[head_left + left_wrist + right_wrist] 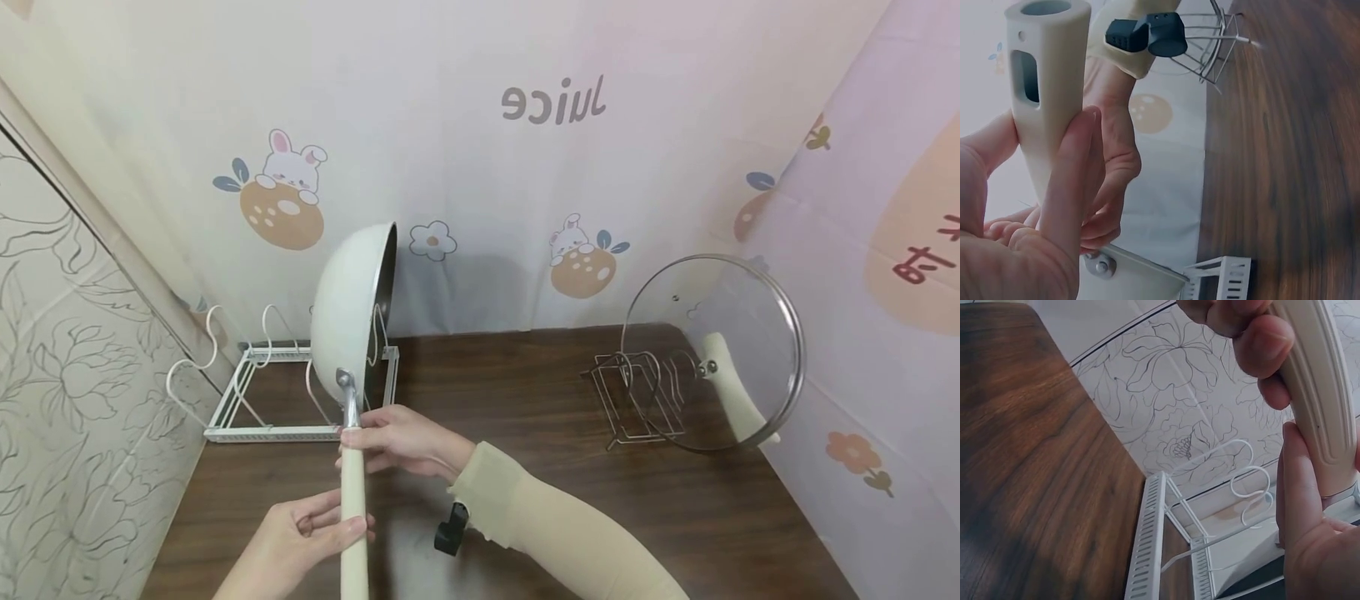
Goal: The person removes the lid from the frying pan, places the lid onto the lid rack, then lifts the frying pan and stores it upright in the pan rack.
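A white frying pan [348,292] with a dark inside stands on edge over the white rack [270,434], between its wire hoops. Whether its rim rests on the rack cannot be told. Its cream handle [354,525] points toward me. My left hand [300,533] pinches the handle partway along, thumb on one side and fingers on the other. Closer to the pan, my right hand [408,442] holds the handle near its metal joint [348,392]. In the left wrist view, the hollow end of the handle [1047,94] rises above my left fingers.
On the right, a glass lid [720,350] with a cream knob stands on edge in a dark wire rack [637,400]. Both racks sit on a brown wooden table [495,383]. A printed curtain [465,167] hangs behind, and a floral panel [67,400] closes the left side.
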A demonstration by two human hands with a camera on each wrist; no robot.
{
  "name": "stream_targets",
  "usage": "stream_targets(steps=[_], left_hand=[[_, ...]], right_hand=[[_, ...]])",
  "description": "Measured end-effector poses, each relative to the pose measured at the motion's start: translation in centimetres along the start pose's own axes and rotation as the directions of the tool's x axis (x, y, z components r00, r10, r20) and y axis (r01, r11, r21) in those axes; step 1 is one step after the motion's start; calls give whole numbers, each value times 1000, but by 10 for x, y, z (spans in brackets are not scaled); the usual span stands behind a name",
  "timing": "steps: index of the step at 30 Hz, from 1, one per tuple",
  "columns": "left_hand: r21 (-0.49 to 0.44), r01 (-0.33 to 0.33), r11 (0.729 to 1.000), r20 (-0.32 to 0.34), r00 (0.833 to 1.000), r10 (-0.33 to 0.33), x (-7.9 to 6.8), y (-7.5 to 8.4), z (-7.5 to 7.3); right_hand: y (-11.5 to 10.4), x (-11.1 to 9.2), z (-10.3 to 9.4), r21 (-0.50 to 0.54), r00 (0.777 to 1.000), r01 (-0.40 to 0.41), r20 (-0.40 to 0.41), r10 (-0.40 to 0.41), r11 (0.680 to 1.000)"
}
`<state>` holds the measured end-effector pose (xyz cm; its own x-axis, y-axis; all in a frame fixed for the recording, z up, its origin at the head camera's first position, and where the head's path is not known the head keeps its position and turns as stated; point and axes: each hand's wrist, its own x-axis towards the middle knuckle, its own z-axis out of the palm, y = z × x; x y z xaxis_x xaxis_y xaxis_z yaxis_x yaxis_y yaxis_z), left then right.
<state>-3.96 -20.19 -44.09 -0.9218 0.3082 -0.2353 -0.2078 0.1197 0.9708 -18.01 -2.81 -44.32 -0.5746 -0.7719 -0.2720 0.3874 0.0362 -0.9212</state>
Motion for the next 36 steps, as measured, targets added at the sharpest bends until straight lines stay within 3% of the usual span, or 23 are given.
stream_targets(steps=[13, 26, 33, 36], left_hand=[[-19, 23, 1000, -17, 1000, -23, 13, 3, 17], [-162, 71, 984, 46, 997, -64, 18, -29, 25], [-177, 30, 984, 70, 997, -17, 20, -43, 26], [-173, 45, 984, 58, 998, -35, 23, -50, 29]], right_hand=[[1, -4, -18, -34, 999, -51, -6, 51, 998], [18, -4, -22, -100, 997, -74, -4, 74, 992], [27, -4, -21, -109, 997, -73, -1, 74, 991], [31, -5, -22, -108, 997, -81, -9, 81, 991]])
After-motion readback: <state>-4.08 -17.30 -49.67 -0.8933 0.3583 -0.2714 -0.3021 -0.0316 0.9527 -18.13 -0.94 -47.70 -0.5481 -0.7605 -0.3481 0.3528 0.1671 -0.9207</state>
